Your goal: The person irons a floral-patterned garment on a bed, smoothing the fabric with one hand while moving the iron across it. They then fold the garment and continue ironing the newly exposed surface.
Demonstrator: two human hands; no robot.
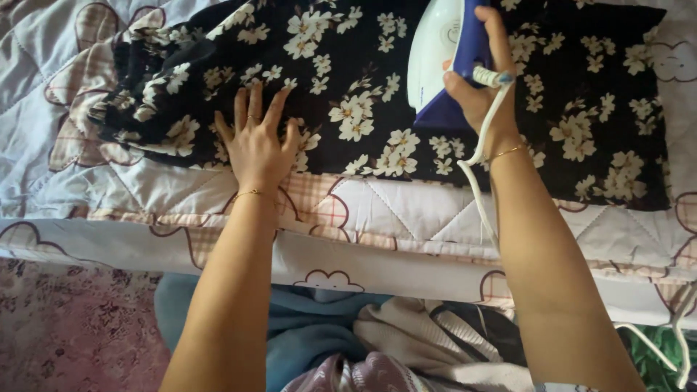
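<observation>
A black garment with white flowers [363, 80] lies spread on a quilted pastel cover [406, 218]. My left hand [255, 141] presses flat on the garment's near edge, fingers spread, a ring on one finger. My right hand [483, 87] grips the blue handle of a white and blue iron [439, 62], which rests on the garment to the right of the left hand. The iron's white cord [475, 174] hangs down past my right wrist.
The garment's left end [145, 80] is bunched up. Below the cover's front edge lies a heap of clothes [377, 341], blue, cream and grey. White hangers [668, 341] show at the lower right. A pink patterned carpet [65, 327] is at the lower left.
</observation>
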